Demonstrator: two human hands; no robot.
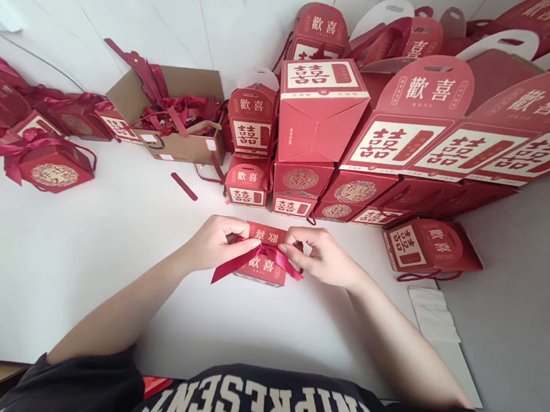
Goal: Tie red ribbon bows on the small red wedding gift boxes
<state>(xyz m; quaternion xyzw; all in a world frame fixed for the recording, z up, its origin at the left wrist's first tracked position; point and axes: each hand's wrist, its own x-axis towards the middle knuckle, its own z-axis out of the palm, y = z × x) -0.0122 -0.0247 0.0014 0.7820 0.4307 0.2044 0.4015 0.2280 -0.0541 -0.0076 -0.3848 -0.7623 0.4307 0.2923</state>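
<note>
1. One small red gift box (262, 275) with gold lettering sits on a white table (262, 329), in front of the person and between two bare hands.
2. One crimson ribbon (227, 266) is knotted in a bow across its top, one tail hanging to the left.
3. Left hand (219, 243): thumb stretched towards the knot, pinching ribbon against the forefinger; the other fingers curl at the box's upper edge.
4. Right hand (321, 255): thumb and forefinger pinch the ribbon just right of the knot, remaining fingers bent.
5. Both forearms angle in from the lower corners, elbows wide, hands meeting at the box.
6. Behind: two small boxes (249, 124) stacked, beside a larger pile of red boxes (429, 91) too overlapped to count.
7. Right: one separate box (431, 245) on its side, near white paper (435, 314).
8. Left: one open cardboard carton (183, 147) of red strips, one loose strip (184, 186), and several beribboned boxes (57, 167), partly hidden.
</note>
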